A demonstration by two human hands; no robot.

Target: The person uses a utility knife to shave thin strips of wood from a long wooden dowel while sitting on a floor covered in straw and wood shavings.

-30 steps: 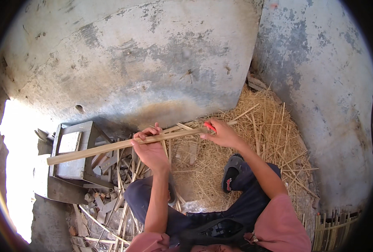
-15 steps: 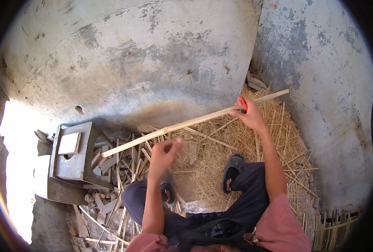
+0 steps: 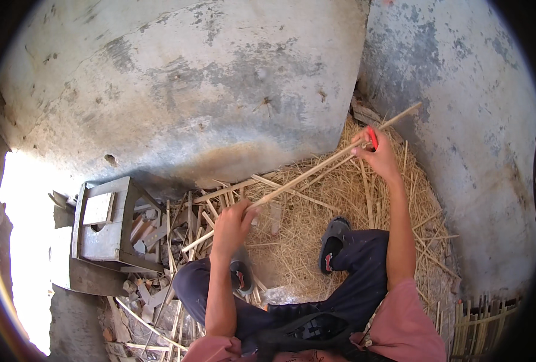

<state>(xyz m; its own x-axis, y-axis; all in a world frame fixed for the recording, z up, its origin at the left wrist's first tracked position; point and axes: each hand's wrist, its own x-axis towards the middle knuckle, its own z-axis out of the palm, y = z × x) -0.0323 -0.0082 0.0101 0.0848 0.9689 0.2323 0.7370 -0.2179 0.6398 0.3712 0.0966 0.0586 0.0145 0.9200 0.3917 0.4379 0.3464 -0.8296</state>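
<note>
A long, thin strip of pale wood or bamboo (image 3: 304, 175) runs on a slant between my hands, its far end up at the right. My left hand (image 3: 231, 228) is closed around it near its lower left end. At the upper part my right hand (image 3: 381, 158) grips the strip between thumb and fingers. A small red object (image 3: 373, 138) also shows at this hand's fingers; its kind I cannot make out. Beneath the strip lies a heap of straw-like shavings (image 3: 304, 217), with my shoes (image 3: 335, 238) at its near side.
A worn wooden stool (image 3: 106, 217) lies tipped at the left beside rubble and loose strips (image 3: 159, 295). Peeling plaster walls (image 3: 220, 90) close off the far side and right. At the lower right stands a row of upright slats (image 3: 482, 329).
My left hand has closed on the strip. The right hand has moved up and to the right, and the strip now slants more steeply, its lower left end nearer me.
</note>
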